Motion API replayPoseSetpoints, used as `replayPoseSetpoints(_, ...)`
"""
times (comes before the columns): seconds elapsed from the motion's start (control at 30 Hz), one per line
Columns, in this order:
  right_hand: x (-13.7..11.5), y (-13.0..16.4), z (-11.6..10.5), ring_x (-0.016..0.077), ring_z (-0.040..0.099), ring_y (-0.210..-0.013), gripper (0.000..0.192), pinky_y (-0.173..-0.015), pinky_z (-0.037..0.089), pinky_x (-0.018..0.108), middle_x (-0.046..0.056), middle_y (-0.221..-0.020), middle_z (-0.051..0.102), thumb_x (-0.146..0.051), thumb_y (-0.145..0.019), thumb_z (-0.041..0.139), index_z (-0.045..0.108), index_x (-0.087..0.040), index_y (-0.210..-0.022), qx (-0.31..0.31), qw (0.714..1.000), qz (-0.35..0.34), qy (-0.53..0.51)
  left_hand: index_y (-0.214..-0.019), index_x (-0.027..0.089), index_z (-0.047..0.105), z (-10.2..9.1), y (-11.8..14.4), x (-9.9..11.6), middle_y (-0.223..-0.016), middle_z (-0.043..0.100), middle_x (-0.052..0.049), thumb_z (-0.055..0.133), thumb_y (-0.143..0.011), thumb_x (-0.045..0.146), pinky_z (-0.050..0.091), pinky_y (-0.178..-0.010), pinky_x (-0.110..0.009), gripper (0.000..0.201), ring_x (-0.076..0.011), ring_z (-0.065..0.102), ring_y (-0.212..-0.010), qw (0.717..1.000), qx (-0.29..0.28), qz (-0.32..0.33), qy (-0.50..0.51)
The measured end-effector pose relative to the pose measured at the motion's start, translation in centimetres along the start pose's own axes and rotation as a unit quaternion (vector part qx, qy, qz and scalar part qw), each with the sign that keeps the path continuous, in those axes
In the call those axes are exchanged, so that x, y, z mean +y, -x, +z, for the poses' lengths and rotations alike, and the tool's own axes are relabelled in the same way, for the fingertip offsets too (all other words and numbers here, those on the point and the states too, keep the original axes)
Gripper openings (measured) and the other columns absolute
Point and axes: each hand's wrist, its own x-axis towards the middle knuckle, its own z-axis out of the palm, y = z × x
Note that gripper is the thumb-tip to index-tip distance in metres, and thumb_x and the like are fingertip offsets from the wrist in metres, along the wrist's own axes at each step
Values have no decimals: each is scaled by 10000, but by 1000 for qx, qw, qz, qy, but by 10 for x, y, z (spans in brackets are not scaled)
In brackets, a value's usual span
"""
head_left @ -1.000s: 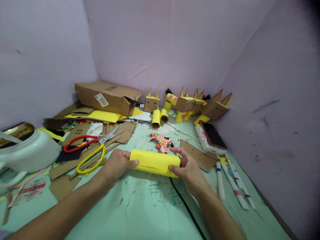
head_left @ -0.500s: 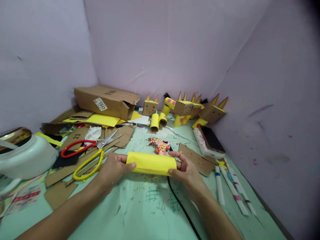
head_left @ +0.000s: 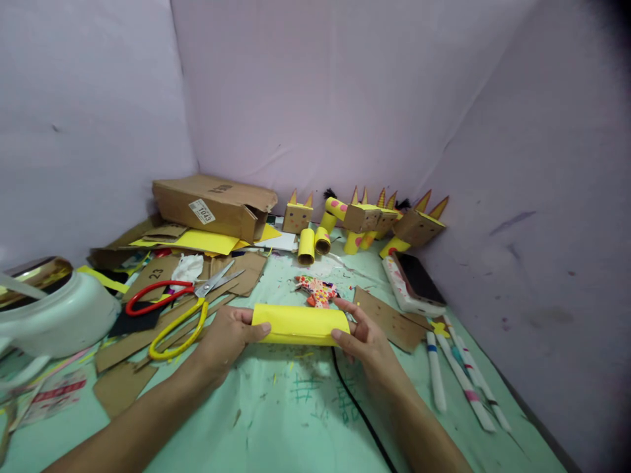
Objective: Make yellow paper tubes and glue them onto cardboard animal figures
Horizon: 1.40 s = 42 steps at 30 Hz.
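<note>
A yellow paper-covered tube (head_left: 300,324) is held level above the green table between both hands. My left hand (head_left: 235,335) grips its left end, thumb on the front. At the right end my right hand (head_left: 365,334) pinches the rim with the thumb in front; some of its fingertips are hidden behind or inside the tube. Just behind the tube lies a glue gun with a colourful patterned body (head_left: 318,290), its black cord (head_left: 355,401) running toward me. Scissors with red and yellow handles (head_left: 187,307) rest open to the left of my left hand.
Cardboard scraps (head_left: 392,318) and yellow sheets (head_left: 207,241) lie around. A cardboard box (head_left: 211,205) stands at the back left, giraffe-like paper figures (head_left: 419,226) at the back right. Markers (head_left: 436,374), a phone (head_left: 419,279) and a white pot-like container (head_left: 69,318) flank the sides.
The view has shifted slightly, so everything sits a little lower and more to the right. Both hands keep the same hold on the tube.
</note>
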Motion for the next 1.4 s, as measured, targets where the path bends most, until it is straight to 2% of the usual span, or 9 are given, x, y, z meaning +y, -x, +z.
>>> replayPoseSetpoints(0.17, 1, 1, 1, 68, 381, -452, 683, -411, 306, 180, -45, -609, 519, -321, -624, 689, 428, -119, -1221, 7, 1000, -3, 18, -659, 112, 737, 1, 2, -1, -590, 700, -65, 786, -443, 292, 490, -710, -344, 285, -248, 652, -656, 1000, -5, 2, -6)
replayPoseSetpoints(0.27, 0, 2, 4, 80, 420, -492, 647, -412, 367, 193, -15, -731, 537, -282, -606, 672, 464, -135, -1200, 20, 999, 0, 27, -593, 126, 725, 4, 4, 0, -526, 667, -37, 778, -440, 267, 488, -701, -336, 214, -235, 638, -639, 1000, 3, 9, -14)
replayPoseSetpoints(0.4, 1, 2, 9, 83, 436, -501, 594, -374, 363, 198, 2, -832, 533, -270, -589, 651, 505, -166, -1156, 43, 998, 8, 37, -556, 137, 719, 8, 5, -1, -508, 653, -20, 766, -442, 247, 487, -680, -322, 165, -231, 630, -641, 999, 18, 16, -26)
replayPoseSetpoints(0.5, 1, 2, 11, 72, 418, -468, 590, -365, 352, 196, -8, -801, 535, -257, -568, 643, 506, -164, -1135, 62, 998, 16, 30, -663, 129, 746, 8, 4, -4, -592, 691, -40, 758, -468, 249, 487, -688, -332, 229, -245, 637, -694, 999, 10, 18, -31)
replayPoseSetpoints(0.6, 0, 2, 11, 56, 376, -417, 579, -346, 317, 190, -33, -723, 525, -239, -554, 637, 513, -168, -1114, 75, 996, 19, 36, -677, 112, 746, 8, 4, -6, -602, 697, -54, 758, -481, 246, 490, -703, -332, 238, -236, 637, -681, 1000, -3, 20, -19)
replayPoseSetpoints(0.73, -1, 3, 11, 42, 327, -396, 555, -332, 252, 176, -50, -663, 510, -220, -551, 626, 511, -167, -1091, 81, 996, 15, 33, -643, 90, 726, 9, 5, -7, -495, 640, -38, 760, -496, 267, 463, -536, -280, 233, -184, 588, -507, 999, -1, 15, -37)
replayPoseSetpoints(0.83, 0, 3, 10, 41, 314, -387, 536, -340, 251, 182, -57, -647, 509, -212, -557, 619, 508, -176, -1081, 78, 996, 5, 35, -586, 92, 700, 9, 5, -7, -402, 572, -20, 774, -480, 289, 430, -476, -266, 236, -203, 585, -492, 998, 15, 6, -62)
replayPoseSetpoints(1.07, 3, 2, 10, 51, 328, -390, 488, -367, 272, 192, -59, -640, 518, -196, -560, 615, 514, -186, -1037, 79, 996, -2, 41, -700, 81, 724, 10, 2, -7, -597, 689, -81, 788, -461, 266, 498, -698, -358, 309, -265, 645, -692, 999, -35, -23, -16)
replayPoseSetpoints(1.4, 1, 2, 11, 66, 371, -414, 496, -333, 308, 184, -47, -659, 516, -197, -522, 575, 495, -178, -1010, 65, 997, 16, 28, -727, 70, 726, 10, 2, -11, -610, 695, -85, 785, -473, 273, 495, -714, -368, 331, -260, 647, -682, 999, -26, -8, -21)
